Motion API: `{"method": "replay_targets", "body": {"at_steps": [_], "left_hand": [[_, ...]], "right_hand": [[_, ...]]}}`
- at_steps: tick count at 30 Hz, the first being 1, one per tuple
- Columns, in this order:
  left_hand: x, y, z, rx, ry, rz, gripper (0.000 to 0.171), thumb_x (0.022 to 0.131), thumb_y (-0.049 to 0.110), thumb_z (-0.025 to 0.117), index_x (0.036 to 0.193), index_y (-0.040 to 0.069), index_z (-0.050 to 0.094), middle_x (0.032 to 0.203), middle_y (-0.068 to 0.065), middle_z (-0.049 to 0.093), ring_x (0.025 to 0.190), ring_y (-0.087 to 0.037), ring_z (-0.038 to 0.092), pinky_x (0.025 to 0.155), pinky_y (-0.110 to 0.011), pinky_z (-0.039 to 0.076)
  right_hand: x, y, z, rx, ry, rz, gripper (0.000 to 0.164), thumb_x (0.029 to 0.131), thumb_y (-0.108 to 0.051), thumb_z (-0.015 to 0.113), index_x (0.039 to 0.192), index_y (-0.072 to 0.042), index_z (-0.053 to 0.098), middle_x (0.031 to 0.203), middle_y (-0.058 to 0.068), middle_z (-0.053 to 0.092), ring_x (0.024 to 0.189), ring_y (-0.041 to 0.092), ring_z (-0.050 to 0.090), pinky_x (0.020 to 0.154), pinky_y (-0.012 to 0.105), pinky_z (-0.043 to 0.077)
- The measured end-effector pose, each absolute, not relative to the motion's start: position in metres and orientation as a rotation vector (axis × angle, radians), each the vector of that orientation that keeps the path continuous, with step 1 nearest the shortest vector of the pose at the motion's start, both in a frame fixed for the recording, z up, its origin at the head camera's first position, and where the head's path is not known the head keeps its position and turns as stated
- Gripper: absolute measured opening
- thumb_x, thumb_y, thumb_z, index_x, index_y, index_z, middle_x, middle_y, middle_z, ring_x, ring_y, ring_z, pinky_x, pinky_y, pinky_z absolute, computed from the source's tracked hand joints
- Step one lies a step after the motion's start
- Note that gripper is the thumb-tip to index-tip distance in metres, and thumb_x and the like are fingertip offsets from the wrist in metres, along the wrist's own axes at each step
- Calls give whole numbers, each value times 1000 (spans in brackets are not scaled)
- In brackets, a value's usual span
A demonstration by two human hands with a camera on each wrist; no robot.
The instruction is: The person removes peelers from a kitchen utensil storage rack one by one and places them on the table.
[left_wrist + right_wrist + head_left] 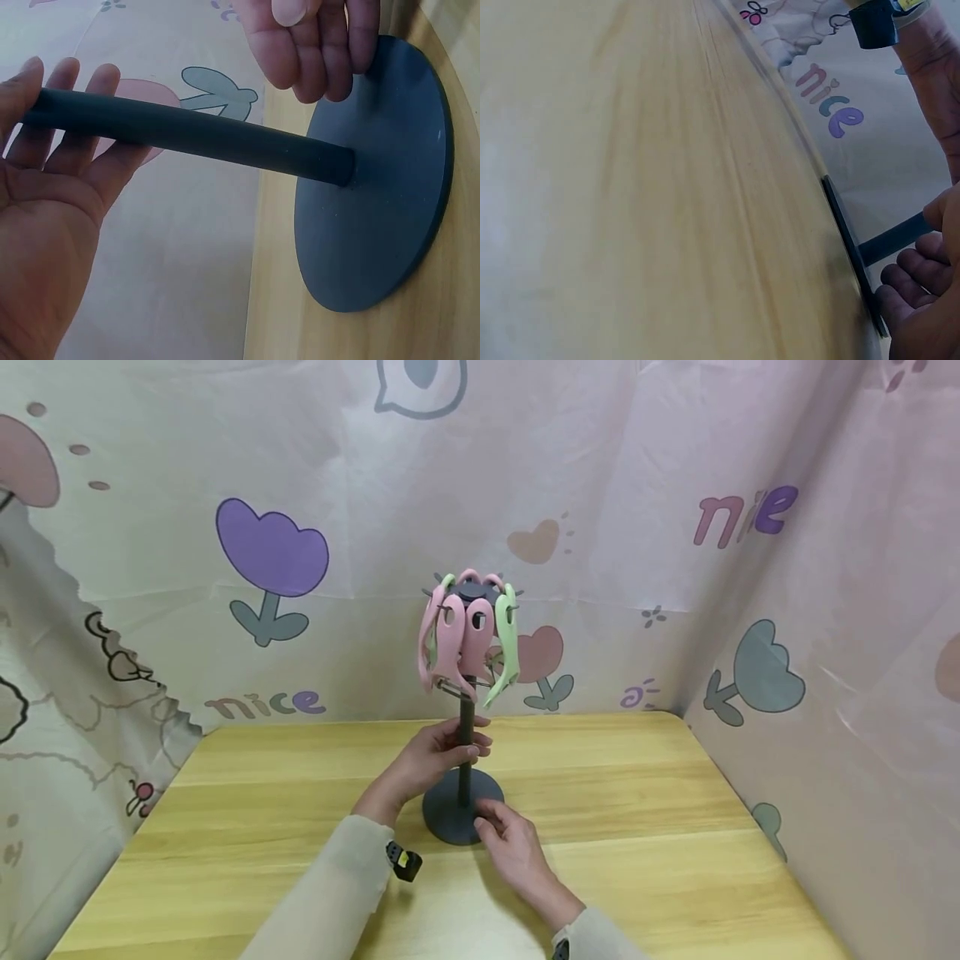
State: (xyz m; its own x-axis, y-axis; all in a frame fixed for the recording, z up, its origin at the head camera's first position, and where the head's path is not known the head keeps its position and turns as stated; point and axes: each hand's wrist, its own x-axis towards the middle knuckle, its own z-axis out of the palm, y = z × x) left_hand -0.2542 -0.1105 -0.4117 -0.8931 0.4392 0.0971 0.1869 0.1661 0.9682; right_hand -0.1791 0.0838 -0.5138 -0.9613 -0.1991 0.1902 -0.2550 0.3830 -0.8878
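A dark grey hanging rack (pixel 466 727) stands upright on the table, with a round base (pixel 375 187) and a slim pole (pixel 195 139). Several pink peelers (pixel 450 639) and light green peelers (pixel 507 647) hang in a ring from hooks at its top, metal blades low. My left hand (pixel 435 756) holds the pole midway, fingers passing behind it and thumb in front. Low on the right, my right hand (pixel 513 847) is at the base's edge with its fingers loosely bent. In the left wrist view its fingertips (pixel 334 82) overlap the base; the right wrist view shows them close beside it.
The wooden table (pixel 637 793) lies under the rack. A printed cloth (pixel 600 460) with flowers and lettering hangs behind the table and along both sides. Small black wrist cameras, one of them the left camera (pixel 405 862), sit on both wrists.
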Motion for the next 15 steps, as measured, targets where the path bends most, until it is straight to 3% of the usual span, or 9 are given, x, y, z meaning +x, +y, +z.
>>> {"method": "replay_targets", "body": {"at_steps": [5, 9, 15], "left_hand": [[-252, -111, -414, 620, 2207, 1831, 40, 104, 18, 69, 144, 17, 63, 134, -20, 71, 123, -33, 71, 113, -55, 51], [-252, -112, -415, 635, 2198, 1840, 41, 104, 19, 68, 145, 16, 62, 134, -18, 71, 126, -37, 69, 113, -54, 51], [-252, -111, -413, 635, 2199, 1830, 40, 105, 19, 67, 145, 17, 62, 133, -13, 73, 126, -32, 70, 113, -55, 51]], "right_hand": [[-178, 82, -514, 413, -2552, 1702, 31, 107, -20, 61, 132, -3, 69, 129, 14, 73, 116, 26, 72, 94, 30, 60], [-178, 81, -512, 402, -2537, 1707, 32, 107, -21, 62, 132, -2, 69, 127, 15, 74, 113, 26, 73, 93, 30, 60], [-178, 80, -510, 392, -2546, 1692, 33, 107, -21, 62, 133, -2, 68, 128, 16, 73, 114, 26, 73, 94, 30, 60]]}}
